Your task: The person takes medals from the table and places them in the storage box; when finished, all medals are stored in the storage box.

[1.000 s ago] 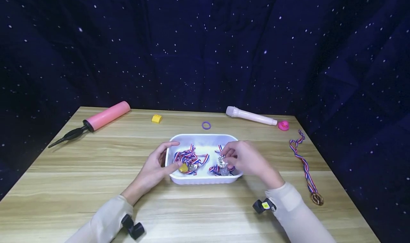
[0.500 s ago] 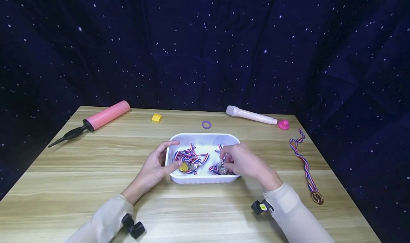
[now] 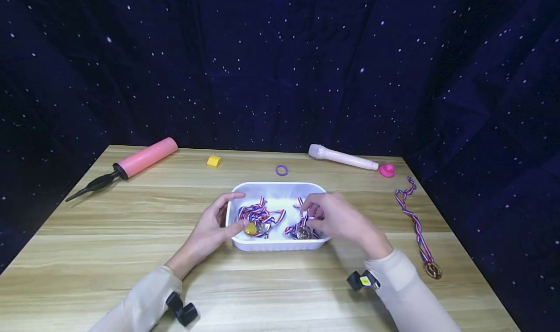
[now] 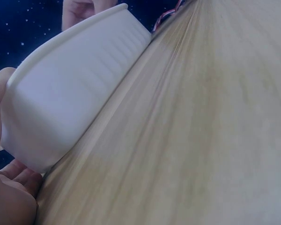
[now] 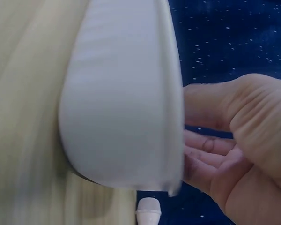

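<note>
A white plastic tub [image 3: 280, 245] holds medals on red, white and blue striped ribbons. My left hand [image 3: 207, 230] grips the tub's left end, its thumb over the rim and index finger along the back corner. Beside that thumb lie a gold medal [image 3: 251, 229] and a silver medal [image 3: 263, 228] under tangled ribbon. Over the tub's right end hovers my right hand [image 3: 337, 218], thumb and fingertips apart. Just below those fingertips rests another silver medal [image 3: 303, 233] with its ribbon. In the right wrist view, the tub wall hides the fingertips.
A pink hand pump [image 3: 146, 158], a yellow block [image 3: 214, 162], a purple ring [image 3: 282, 170], a white toy microphone [image 3: 343, 157] and a pink duck [image 3: 387, 170] line the back. Along the right edge lies a bronze medal [image 3: 433, 270] with its ribbon stretched out.
The silver medal in my right hand has gone down onto the tub's right side, and the fingers have come off it and lifted slightly. My left hand has stayed still.
</note>
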Tool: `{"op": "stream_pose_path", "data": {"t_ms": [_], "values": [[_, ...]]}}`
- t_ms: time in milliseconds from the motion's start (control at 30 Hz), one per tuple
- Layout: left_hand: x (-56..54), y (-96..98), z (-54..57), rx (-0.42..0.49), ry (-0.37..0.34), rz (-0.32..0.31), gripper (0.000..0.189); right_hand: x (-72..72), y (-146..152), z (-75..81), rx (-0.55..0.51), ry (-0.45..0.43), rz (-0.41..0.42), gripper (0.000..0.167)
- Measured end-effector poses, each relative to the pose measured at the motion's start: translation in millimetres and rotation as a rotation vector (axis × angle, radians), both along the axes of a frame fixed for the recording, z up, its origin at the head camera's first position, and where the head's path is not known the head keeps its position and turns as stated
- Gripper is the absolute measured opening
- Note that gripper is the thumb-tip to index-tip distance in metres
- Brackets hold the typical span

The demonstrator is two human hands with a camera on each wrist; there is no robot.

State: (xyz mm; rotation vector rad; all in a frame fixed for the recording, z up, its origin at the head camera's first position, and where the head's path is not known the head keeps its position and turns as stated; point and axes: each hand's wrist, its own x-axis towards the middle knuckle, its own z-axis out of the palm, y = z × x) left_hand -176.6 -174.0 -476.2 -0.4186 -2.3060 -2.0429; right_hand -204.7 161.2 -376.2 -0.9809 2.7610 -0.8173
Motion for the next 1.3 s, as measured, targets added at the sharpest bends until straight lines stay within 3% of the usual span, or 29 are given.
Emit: {"op": "stream_pose_path", "data": {"t_ms": [267, 500, 600, 767, 933, 1300], "values": [[1.5, -1.3, 0.6, -0.005, -0.007, 0.005, 0.069, 3.9, 15, 21.3, -0.146, 0.111, -0.040, 0.024], [0.9, -1.3, -0.2, -0.002, -0.008, 0.000, 0.070, 11.7, 45, 40.6, -0.174, 0.274, -0.163, 0.040], [0.8, -1.3, -0.1, -0.005, -0.008, 0.001, 0.070, 13.8, 61, 45.0, -0.213, 0.373, -0.183, 0.049], [0.4, -0.9, -0.1, -0.009, -0.009, 0.003, 0.071, 20.9, 89, 48.4, -0.289, 0.462, -0.246, 0.059], [0.7, -0.5, -0.1, 0.005, -0.013, -0.005, 0.071, 28.6, 114, 45.4, -0.344, 0.478, -0.312, 0.068], [1.3, -0.9, 0.5, 0.017, -0.005, -0.012, 0.071, 48.2, 173, 10.8, -0.466, 0.337, -0.403, 0.083]]}}
